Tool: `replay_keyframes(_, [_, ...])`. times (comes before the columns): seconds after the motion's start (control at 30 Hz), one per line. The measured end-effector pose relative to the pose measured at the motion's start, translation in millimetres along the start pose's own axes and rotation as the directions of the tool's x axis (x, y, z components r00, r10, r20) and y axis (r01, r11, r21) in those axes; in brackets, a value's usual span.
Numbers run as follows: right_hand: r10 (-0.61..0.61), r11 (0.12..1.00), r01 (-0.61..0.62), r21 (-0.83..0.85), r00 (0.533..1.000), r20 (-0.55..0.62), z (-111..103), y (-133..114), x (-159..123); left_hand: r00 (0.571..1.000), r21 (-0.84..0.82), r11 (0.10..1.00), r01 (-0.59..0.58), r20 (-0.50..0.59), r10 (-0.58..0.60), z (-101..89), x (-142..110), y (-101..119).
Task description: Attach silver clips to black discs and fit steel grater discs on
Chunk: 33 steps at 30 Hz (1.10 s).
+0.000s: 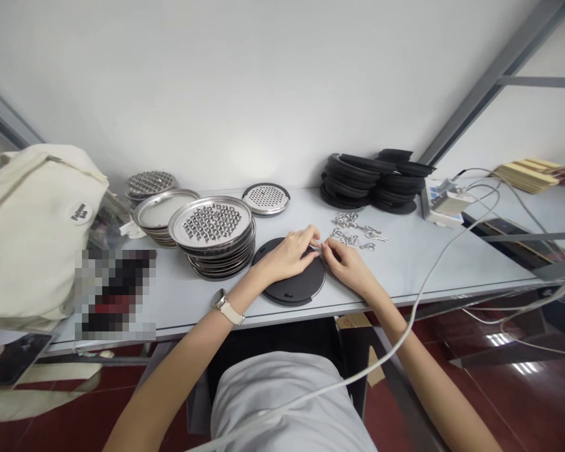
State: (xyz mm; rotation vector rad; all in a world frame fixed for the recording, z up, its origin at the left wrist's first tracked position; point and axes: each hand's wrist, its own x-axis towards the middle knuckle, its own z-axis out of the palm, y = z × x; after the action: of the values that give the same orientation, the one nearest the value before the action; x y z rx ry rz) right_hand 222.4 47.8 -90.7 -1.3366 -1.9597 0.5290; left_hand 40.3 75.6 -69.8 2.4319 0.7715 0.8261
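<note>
- A person sat at a pale grey surface (381, 263), seen from above, with both bare hands meeting near its front edge.
- A flat, round black disc (294, 285) with small openings near its rim lay on the surface, partly under the left hand (295, 256).
- The left hand's thumb and forefinger pinched a small silver metal piece (315, 248) over the disc's upper right edge. The right hand (346, 267) had its thumb and forefinger closed at the same piece, just beside the disc.
- The work appeared unfinished: the metal piece was in the fingers, and whether it was fastened to the disc could not be told.
- Loose, thin silver metal clips (346, 236) lay scattered beyond the right hand, seemingly unused.
- Behind them stood piled curved black pieces (353, 179), apparently a remaining supply.
- To the left rose a tall stack of round silver grater plates (211, 223); two more metal stacks stood behind it. Whether these were done or waiting was unclear.
- One round silver perforated plate with a black rim (265, 198) lay apart near the wall, and looked put together.
</note>
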Motion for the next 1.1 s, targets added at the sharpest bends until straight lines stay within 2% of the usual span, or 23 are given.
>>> replay_keyframes(0.33, [0.038,0.999,-0.038,-0.002,0.999,-0.016,-3.3,3.7,0.7,1.0,-0.01,1.0,-0.023,0.013,0.023,0.6,-0.5,0.2])
replay_keyframes(0.67, [-0.062,0.998,0.062,0.005,0.991,0.121,-6.3,-1.6,-0.4,1.0,0.074,0.997,-0.024,-0.015,0.025,1.5,-1.8,-1.3])
replay_keyframes(1.1, [-0.072,0.997,0.073,-0.004,0.986,0.15,-6.1,0.6,-0.3,1.0,0.058,0.998,-0.03,-0.003,0.03,1.4,-1.3,-1.5])
